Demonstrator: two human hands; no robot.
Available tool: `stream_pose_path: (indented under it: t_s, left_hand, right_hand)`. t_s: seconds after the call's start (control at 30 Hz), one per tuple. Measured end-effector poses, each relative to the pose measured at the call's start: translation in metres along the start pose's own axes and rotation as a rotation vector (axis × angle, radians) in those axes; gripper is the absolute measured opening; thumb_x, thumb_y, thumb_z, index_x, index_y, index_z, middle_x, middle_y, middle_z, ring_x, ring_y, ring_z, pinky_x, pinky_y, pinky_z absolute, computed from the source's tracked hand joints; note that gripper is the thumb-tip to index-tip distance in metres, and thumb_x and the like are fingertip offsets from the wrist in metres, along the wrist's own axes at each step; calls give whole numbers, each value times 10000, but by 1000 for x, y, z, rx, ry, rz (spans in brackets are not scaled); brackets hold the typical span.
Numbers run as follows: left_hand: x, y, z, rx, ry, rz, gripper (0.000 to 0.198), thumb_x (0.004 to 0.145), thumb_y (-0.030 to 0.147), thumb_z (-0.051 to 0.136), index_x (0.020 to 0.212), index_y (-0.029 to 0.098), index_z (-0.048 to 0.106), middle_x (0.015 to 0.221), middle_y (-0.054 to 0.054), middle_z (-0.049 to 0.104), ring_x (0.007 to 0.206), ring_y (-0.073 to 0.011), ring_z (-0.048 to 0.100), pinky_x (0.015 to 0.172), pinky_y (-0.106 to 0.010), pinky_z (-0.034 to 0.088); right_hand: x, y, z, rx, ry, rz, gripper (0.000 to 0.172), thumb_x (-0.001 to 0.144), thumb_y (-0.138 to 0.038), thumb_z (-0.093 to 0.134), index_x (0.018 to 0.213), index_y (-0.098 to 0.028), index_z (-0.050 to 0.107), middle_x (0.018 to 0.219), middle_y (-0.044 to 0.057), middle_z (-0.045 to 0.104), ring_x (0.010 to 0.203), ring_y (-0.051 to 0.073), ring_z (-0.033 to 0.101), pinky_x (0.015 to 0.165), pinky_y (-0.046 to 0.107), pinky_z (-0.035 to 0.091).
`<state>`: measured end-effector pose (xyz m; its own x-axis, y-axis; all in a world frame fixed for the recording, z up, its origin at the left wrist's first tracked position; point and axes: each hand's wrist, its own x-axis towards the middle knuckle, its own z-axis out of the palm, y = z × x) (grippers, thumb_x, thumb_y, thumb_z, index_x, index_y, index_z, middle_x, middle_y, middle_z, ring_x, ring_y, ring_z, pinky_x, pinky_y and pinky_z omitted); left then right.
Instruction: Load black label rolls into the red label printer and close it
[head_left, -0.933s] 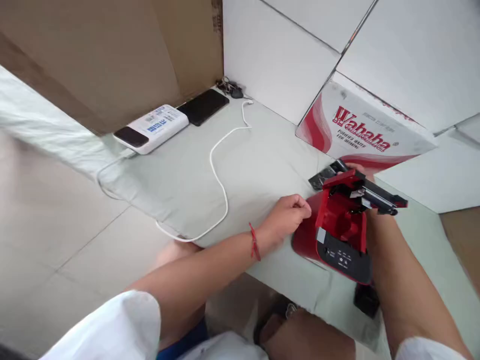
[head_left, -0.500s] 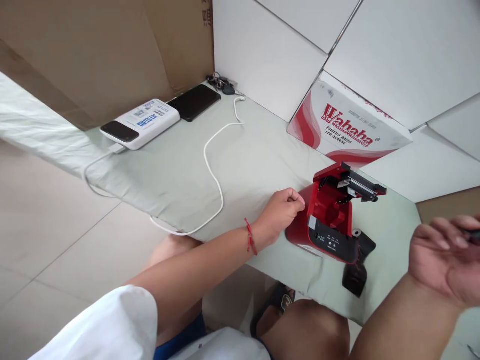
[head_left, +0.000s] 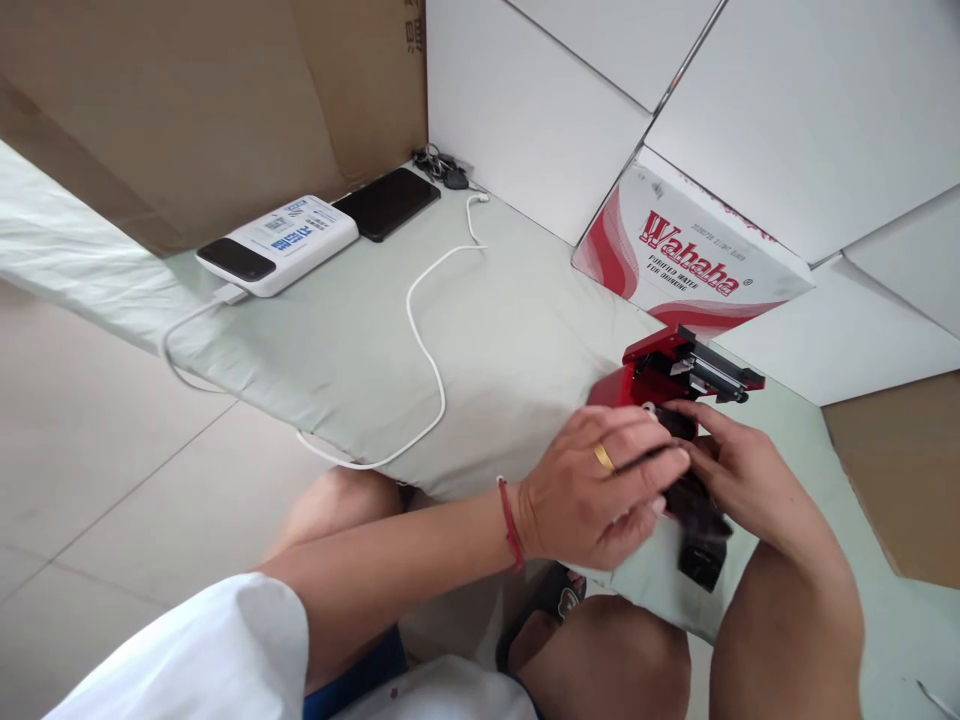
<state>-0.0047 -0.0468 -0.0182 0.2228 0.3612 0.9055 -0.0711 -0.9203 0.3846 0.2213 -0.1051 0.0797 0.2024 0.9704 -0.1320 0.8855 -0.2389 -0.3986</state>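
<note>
A small red printer (head_left: 660, 375) with its lid tipped open sits on the pale green mat (head_left: 360, 350). My left hand (head_left: 592, 485), with a gold ring and a red wrist string, covers the printer's front, its fingers curled over a small black part (head_left: 675, 425). My right hand (head_left: 739, 465) meets it from the right and pinches the same black part between its fingertips. A black block (head_left: 705, 555) lies just below the hands on the mat.
A red and white Wahaha carton (head_left: 690, 260) leans behind the printer. At the back left lie a white power bank (head_left: 277, 245), a black phone (head_left: 386, 203), keys (head_left: 442, 170) and a white cable (head_left: 420, 340). Brown cardboard (head_left: 210, 100) stands behind them.
My right hand came back from the right edge of view to the printer. My left hand moved from the printer's left side over its front, and both now close on the black part.
</note>
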Motion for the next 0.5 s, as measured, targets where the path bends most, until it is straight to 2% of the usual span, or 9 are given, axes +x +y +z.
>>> stream_pose_path:
  t_s: [0.03,0.1,0.23,0.37,0.5]
  left_hand:
    - [-2,3,2,23,-18,77,329,1090,280,621,1355,129,744,1287,-133,843,1311,-277,752,1160,-448,585]
    - [-6,7,5,70,-65,147,297,1102,275,616,1305,121,771,1217,-97,870,1260,-243,777,1153,-427,562]
    - [-9,13,8,155,-116,125,246,1105,238,650,1279,138,792,1113,-50,879,1181,-205,794,1128,-398,540]
    - [-13,15,9,208,-161,96,260,1112,199,657,1316,112,792,1127,-69,882,1198,-209,787,1157,-400,533]
    - [-17,17,12,241,-199,121,203,1115,141,649,1229,130,816,1139,-70,882,1227,-198,772,1213,-398,512]
  right_hand:
    - [5,0,4,-59,27,-11,485,995,-456,637,1394,-246,817,853,46,836,734,264,773,754,405,649]
    - [13,1,12,-158,77,-13,479,992,-430,622,1389,-251,824,978,84,888,829,295,825,814,426,659]
    - [24,5,24,-227,133,15,519,997,-384,602,1457,-265,813,1105,116,917,927,335,860,860,463,655]
    - [31,8,30,-237,166,27,514,1008,-403,611,1454,-269,827,1182,134,927,973,367,872,873,502,662]
    - [18,2,27,-149,172,-39,487,1048,-456,611,1437,-281,845,1380,100,903,1190,331,866,1031,477,677]
